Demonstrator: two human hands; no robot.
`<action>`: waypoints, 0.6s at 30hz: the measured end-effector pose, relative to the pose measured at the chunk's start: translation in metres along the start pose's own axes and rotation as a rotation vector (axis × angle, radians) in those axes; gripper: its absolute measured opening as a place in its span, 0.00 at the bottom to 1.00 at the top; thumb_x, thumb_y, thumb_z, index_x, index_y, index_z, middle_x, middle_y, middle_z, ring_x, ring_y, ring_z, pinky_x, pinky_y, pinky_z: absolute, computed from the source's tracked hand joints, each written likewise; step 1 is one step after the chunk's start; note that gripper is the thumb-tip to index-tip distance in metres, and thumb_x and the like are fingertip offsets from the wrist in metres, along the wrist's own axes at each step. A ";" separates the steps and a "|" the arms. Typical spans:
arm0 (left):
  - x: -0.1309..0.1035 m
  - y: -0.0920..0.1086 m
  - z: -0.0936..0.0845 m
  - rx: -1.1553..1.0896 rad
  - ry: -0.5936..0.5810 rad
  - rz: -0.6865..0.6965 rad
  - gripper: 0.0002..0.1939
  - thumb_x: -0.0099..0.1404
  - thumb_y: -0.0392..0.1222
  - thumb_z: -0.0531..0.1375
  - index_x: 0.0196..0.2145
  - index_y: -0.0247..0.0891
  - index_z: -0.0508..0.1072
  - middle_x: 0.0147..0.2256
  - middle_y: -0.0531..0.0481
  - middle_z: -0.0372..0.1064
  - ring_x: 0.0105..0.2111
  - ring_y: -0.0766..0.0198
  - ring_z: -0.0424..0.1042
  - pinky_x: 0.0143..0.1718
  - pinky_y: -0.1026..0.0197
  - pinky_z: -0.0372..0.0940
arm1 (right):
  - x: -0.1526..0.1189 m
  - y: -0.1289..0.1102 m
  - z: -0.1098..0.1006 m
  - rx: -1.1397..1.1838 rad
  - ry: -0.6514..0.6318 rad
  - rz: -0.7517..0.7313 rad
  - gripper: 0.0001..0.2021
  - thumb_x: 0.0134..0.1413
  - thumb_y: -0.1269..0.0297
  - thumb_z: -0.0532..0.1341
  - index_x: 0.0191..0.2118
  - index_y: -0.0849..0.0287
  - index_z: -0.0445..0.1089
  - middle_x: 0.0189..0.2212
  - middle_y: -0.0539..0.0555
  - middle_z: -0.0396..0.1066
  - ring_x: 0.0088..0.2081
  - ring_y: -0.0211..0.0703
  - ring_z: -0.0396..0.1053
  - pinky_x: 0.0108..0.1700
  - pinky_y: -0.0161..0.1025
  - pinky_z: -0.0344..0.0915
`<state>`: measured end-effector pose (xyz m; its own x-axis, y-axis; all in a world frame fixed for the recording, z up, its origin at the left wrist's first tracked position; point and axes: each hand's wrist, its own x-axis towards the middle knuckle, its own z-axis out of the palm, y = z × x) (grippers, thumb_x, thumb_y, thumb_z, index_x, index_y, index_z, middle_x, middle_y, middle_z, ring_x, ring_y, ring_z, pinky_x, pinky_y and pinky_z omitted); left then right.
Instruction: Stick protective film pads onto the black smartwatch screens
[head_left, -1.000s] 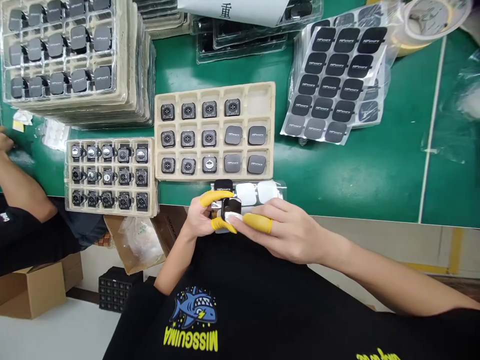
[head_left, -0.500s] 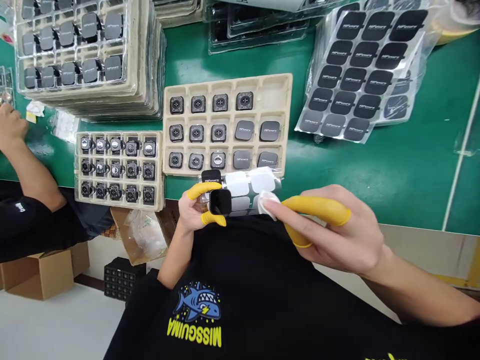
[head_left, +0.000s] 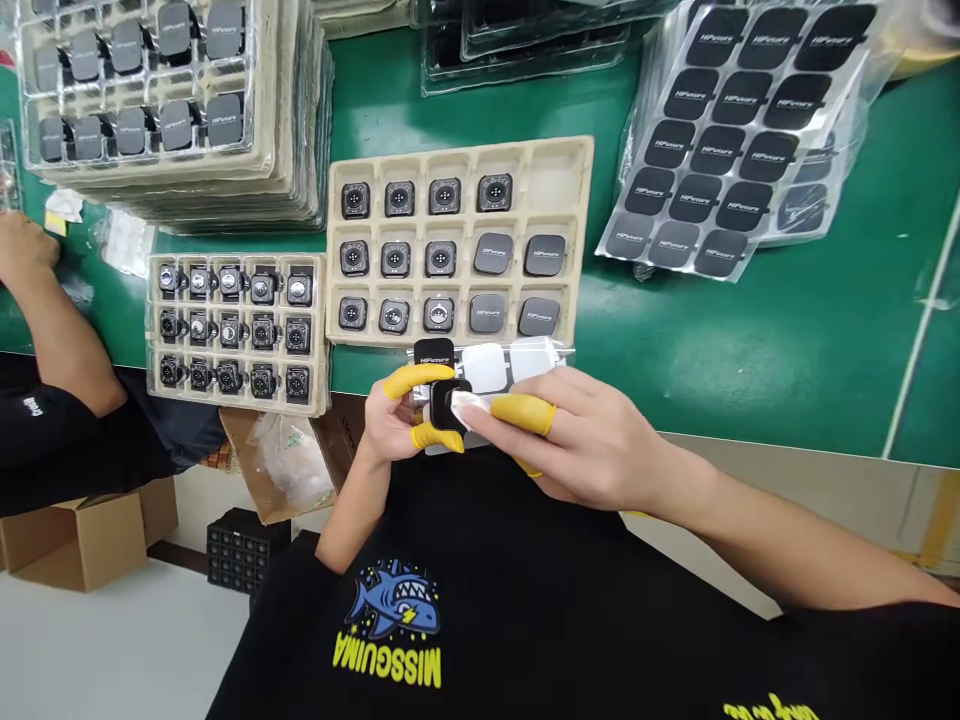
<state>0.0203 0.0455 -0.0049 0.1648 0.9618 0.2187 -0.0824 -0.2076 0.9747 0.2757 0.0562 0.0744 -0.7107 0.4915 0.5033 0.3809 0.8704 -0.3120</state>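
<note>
While the left hand has its grip closed on the black watch by the near edge of the tabletop, the right hand pinches a white cloth against its face!

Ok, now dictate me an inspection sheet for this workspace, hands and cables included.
Surface: green tabletop, shiny.
Job's things: dark square-faced device, white wipe at its face; film sheet with white squares close by.
Clutter: beige tray with fourteen pieces, four marked HiFuture; stacked trays; label sheets; white scraps.
Hands: left hand grips the device; right hand pinches the wipe; yellow finger covers on both.
Cables: nothing seen.
Surroundings: co-worker's hand at far left; cardboard boxes below table level.
</note>
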 end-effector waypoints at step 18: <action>-0.006 0.000 -0.005 -0.042 0.119 -0.024 0.40 0.44 0.64 0.85 0.52 0.43 0.89 0.38 0.49 0.86 0.32 0.63 0.83 0.34 0.65 0.75 | -0.016 0.000 0.002 -0.155 0.228 0.260 0.31 0.68 0.78 0.63 0.73 0.54 0.74 0.38 0.57 0.83 0.40 0.54 0.77 0.38 0.49 0.72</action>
<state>0.0145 0.0410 -0.0063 0.0497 0.9814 0.1856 -0.1209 -0.1786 0.9765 0.2857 0.0486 0.0643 -0.4352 0.6755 0.5952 0.6288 0.7012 -0.3360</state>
